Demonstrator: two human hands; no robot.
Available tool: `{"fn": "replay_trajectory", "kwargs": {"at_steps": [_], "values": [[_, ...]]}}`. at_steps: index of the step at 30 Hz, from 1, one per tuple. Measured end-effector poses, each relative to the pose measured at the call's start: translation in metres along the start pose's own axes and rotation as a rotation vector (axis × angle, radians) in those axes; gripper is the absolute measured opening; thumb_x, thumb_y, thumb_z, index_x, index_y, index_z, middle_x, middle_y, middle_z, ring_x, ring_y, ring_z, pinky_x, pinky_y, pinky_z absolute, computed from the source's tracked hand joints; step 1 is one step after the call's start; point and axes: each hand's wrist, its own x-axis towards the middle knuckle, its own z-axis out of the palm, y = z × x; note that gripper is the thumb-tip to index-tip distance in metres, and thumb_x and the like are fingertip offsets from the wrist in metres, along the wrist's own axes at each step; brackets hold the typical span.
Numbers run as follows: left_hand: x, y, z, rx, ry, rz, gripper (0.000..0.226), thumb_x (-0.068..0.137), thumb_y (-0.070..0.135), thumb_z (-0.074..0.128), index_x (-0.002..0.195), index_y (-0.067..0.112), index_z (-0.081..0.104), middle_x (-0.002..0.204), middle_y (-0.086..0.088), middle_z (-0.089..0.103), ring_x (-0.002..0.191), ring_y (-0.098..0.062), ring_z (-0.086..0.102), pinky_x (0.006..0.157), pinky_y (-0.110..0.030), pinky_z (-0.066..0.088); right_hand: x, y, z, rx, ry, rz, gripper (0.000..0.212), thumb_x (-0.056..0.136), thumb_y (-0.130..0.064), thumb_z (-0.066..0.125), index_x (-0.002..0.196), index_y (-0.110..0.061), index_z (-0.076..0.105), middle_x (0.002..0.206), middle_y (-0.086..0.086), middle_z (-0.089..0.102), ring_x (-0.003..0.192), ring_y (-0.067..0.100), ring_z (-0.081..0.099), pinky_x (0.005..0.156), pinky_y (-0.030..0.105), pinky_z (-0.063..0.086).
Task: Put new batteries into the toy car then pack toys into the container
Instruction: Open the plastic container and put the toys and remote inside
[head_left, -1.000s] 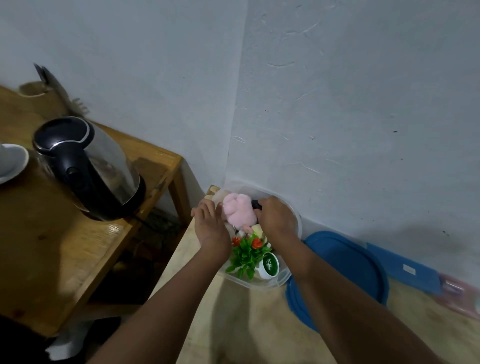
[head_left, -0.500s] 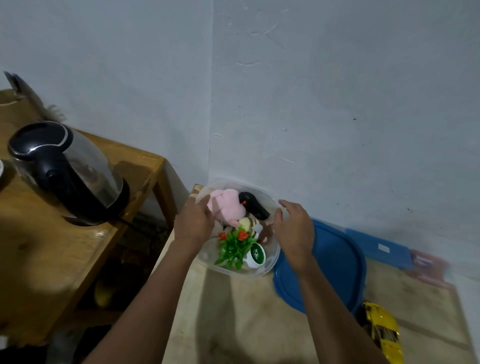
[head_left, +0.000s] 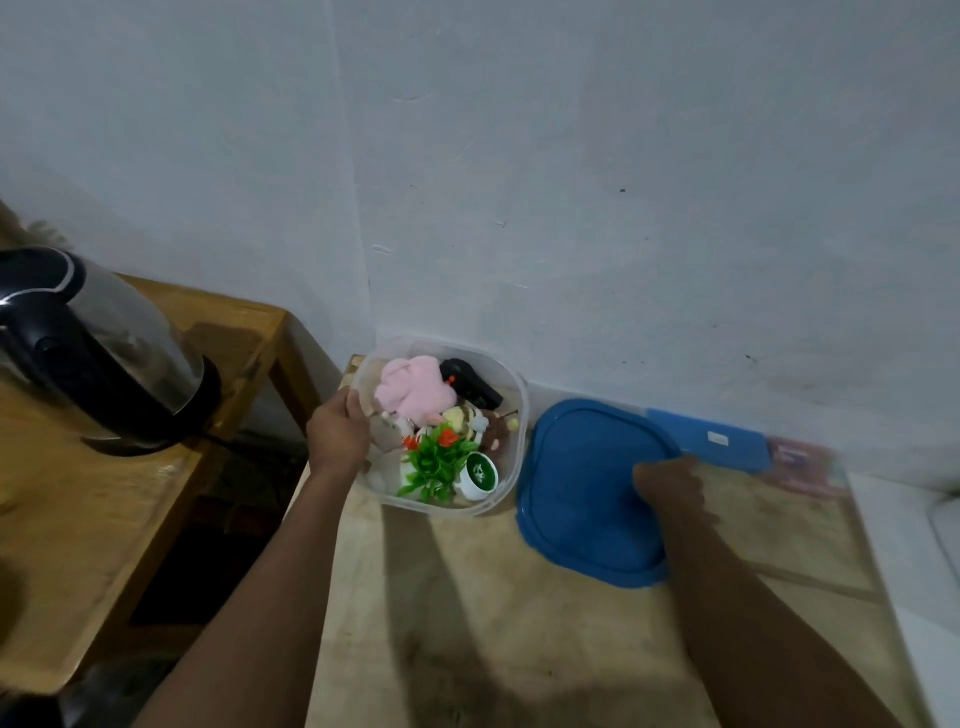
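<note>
Container of toys sits in the tabletop corner, left hand gripping its left rim, right hand gripping the blue lid lying flat beside it.

Right of the left fingers, which hook its rim, the tub is packed with a plush, black toy, plant and cup. There is little room inside, but it is open above. Left of them is a dark gap, then a side table with a kettle. The wall stands close behind the tub. The right fingers curl at the lid edge. Just past them a blue box lies against the wall. Only a narrow strip separates tub and lid. Nearer than both sets of fingers, the tabletop gives open room between the forearms.
</note>
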Motion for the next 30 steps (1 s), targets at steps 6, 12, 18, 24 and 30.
{"fn": "replay_trajectory", "kwargs": {"at_steps": [6,12,18,24,30], "values": [[-0.002,0.004,-0.001,-0.054,-0.013,-0.062,0.038,0.106,0.025,0.040,0.111,0.000,0.068,0.104,-0.023,0.069,0.090,-0.031,0.060,0.085,-0.043,0.051,-0.011,0.000,-0.017,0.125,0.090,-0.086,0.053,0.088,-0.017,0.056,0.138,-0.011,0.039,0.130,0.019,0.053,0.122,0.041,0.049,0.107,0.054,0.032],[-0.003,0.006,-0.004,-0.063,-0.030,-0.066,0.039,0.106,0.026,0.040,0.114,0.000,0.067,0.107,-0.024,0.069,0.099,-0.038,0.063,0.089,-0.046,0.053,-0.065,-0.018,-0.056,0.274,0.325,-0.580,0.039,0.101,-0.026,0.047,0.139,-0.017,0.051,0.132,0.013,0.055,0.119,0.035,0.052,0.093,0.045,0.043],[0.000,0.012,-0.012,-0.163,-0.150,-0.183,0.038,0.105,0.028,0.038,0.106,0.004,0.068,0.101,-0.017,0.063,0.100,-0.035,0.059,0.092,-0.046,0.050,-0.119,-0.040,-0.110,0.416,0.558,-0.708,0.040,0.101,-0.029,0.048,0.140,-0.022,0.051,0.130,0.010,0.056,0.115,0.032,0.055,0.088,0.039,0.043],[-0.005,0.011,-0.021,-0.331,-0.208,-0.261,0.046,0.104,0.051,0.030,0.112,0.021,0.065,0.113,-0.008,0.066,0.111,-0.029,0.058,0.101,-0.043,0.045,-0.121,-0.073,-0.091,0.624,0.192,-0.728,0.026,0.100,-0.023,0.050,0.119,-0.015,0.066,0.111,0.006,0.067,0.099,0.016,0.061,0.089,0.034,0.048],[-0.007,0.015,-0.035,-0.454,-0.331,-0.299,0.066,0.102,0.060,0.018,0.150,0.022,0.041,0.152,-0.008,0.045,0.139,-0.031,0.043,0.113,-0.050,0.033,-0.127,-0.100,0.008,0.558,-0.180,-0.670,0.023,0.097,-0.012,0.043,0.094,-0.011,0.065,0.082,0.002,0.065,0.072,0.018,0.059,0.061,0.027,0.044]]}}
